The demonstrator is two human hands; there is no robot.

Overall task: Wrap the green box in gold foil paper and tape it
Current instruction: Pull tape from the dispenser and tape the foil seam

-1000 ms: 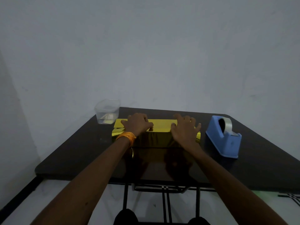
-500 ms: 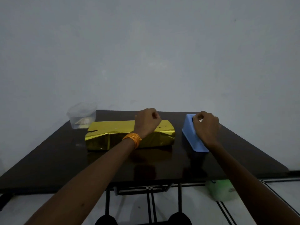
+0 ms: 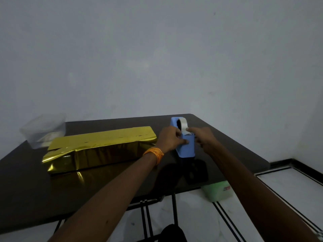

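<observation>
The box wrapped in gold foil paper [image 3: 99,147] lies lengthwise on the dark table [image 3: 122,180], left of centre; no green shows and its left end flap stands loose. To its right stands a blue tape dispenser [image 3: 186,145] with a roll of clear tape [image 3: 182,124]. My left hand [image 3: 170,139], an orange band on its wrist, grips the dispenser's left side. My right hand [image 3: 201,138] reaches to the dispenser's top front, fingertips at the tape end; whether it pinches the tape is not clear.
A clear plastic tub [image 3: 43,130] sits at the table's back left corner. A pale green container [image 3: 217,190] rests on the white floor under the table's right edge. A grey wall rises right behind the table.
My left hand has left the wrapped box and taken hold of the tape dispenser. My right hand has shifted from the dispenser's top to its front end. The view has swung right.
</observation>
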